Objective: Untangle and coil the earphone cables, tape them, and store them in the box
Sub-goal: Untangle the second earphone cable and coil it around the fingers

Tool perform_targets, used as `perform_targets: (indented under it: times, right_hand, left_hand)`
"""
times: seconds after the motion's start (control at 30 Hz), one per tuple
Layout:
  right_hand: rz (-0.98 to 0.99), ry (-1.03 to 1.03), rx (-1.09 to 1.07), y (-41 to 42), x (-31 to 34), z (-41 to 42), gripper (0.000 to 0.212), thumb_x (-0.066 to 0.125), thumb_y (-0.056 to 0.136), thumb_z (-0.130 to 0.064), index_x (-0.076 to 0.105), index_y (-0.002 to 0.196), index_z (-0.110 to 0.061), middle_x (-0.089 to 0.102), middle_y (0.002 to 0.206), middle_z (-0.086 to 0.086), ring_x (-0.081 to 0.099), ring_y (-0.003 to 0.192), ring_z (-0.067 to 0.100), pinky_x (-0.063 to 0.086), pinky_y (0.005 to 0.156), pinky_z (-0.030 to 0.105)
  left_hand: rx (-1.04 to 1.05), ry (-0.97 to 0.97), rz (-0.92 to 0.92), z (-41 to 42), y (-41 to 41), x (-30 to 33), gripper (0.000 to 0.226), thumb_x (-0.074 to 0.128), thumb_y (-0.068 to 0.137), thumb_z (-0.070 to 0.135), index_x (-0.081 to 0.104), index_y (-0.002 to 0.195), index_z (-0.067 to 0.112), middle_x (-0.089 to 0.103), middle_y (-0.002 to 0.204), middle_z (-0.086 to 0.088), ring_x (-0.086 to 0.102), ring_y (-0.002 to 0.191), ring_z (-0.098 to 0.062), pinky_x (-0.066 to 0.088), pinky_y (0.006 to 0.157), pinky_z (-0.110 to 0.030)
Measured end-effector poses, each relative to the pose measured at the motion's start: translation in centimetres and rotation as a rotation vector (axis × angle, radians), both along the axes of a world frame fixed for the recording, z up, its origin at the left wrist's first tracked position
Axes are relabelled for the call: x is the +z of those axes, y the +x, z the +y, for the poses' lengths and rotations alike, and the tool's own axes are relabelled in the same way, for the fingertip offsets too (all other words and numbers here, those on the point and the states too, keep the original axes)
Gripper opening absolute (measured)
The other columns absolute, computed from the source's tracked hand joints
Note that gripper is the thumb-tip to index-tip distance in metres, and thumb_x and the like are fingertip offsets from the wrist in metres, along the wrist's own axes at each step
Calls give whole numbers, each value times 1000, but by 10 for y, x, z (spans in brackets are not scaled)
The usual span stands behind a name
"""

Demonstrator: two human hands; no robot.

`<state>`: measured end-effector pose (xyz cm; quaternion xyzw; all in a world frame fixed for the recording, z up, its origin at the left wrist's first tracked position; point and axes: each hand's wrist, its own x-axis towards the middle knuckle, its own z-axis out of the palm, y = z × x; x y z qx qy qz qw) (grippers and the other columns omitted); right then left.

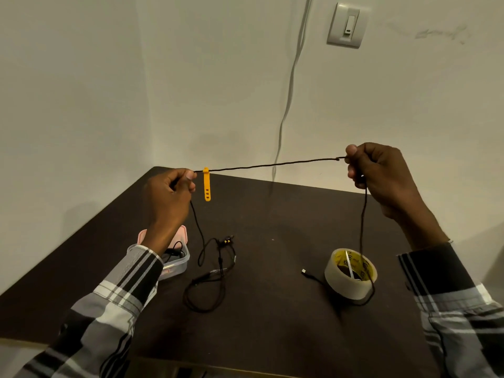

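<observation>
A black earphone cable is stretched taut in the air between my hands. My left hand pinches one end of the span, and a yellow cable strap hangs from the cable just beside it. My right hand grips the other end higher up. From the left hand the cable drops to a loose tangle with earbuds on the dark table. From the right hand it falls past a roll of clear tape to a plug. A clear plastic box holds another black cable.
A pink lid lies behind the box, partly hidden by my left wrist. The table stands in a room corner, with a grey wire running down the wall and a switch plate above.
</observation>
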<state>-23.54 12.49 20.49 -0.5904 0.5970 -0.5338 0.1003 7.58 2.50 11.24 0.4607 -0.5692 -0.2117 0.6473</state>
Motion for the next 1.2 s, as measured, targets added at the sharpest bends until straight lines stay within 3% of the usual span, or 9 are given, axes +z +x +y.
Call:
perform_targets:
  times: [0.2,0.3,0.37,0.47,0.53,0.67,0.9,1.07,1.2]
  right_hand:
    - [-227,-100,-44,10,5,1,48,50,101,-46,50,63,-16,49,51,-9,43,47,8,35,46,20]
    - [-267,-99,1,8,10,8,47,56,97,-48,55,63,-15,45,52,-6,36,46,9,30,45,22]
    - [-78,-19,70,6,11,14,39,60,95,-43,68,70,-14,48,56,-2,40,50,9,32,49,23]
    - [306,183,163,5,9,18,21,62,94,-34,78,87,-21,63,67,-7,59,66,0,43,60,13]
    - [510,241,106,0,5,15,15,64,94,-26,78,94,-20,70,78,-4,66,81,7,46,69,18]
    - [690,229,-113,-4,-7,7,18,66,90,0,78,96,-12,74,87,4,63,84,17,40,72,27]
    - [534,-96,-269,-6,-11,-1,9,76,85,-7,80,93,-9,77,90,11,62,75,17,41,77,25]
    - [303,-290,-309,-7,3,-7,8,82,79,-18,80,84,-14,74,77,-1,65,67,11,49,70,18]
    - [164,-388,-296,-6,17,-16,15,86,74,-22,77,79,-11,72,74,-3,65,67,1,51,71,16]
  left_hand:
    - [34,18,-42,3,3,-2,17,59,96,20,73,87,18,64,65,5,57,59,-4,40,58,-17]
    - [80,21,-47,4,9,-3,17,58,96,20,70,85,20,64,67,5,57,61,-3,42,60,-17]
    - [86,20,-39,5,11,-2,16,57,97,19,69,87,21,63,68,4,58,63,-4,42,61,-16]
    - [95,21,17,0,14,-1,15,57,97,18,70,91,17,66,72,-3,64,69,-15,46,65,-19]
    - [106,23,57,-3,16,0,15,57,96,18,71,91,15,66,74,-6,64,72,-19,49,71,-25]
    - [124,-3,70,-3,18,1,16,57,96,18,71,90,13,66,74,-7,63,69,-18,49,72,-25]
    - [114,11,120,-5,17,-2,16,57,96,16,70,89,13,62,66,3,60,64,-12,47,65,-20]
    - [113,-8,120,-4,17,-2,15,56,96,15,68,86,15,61,65,3,59,63,-11,47,62,-16]
    - [93,-16,117,-3,16,-3,16,56,97,13,67,86,16,61,66,3,60,65,-14,49,66,-23]
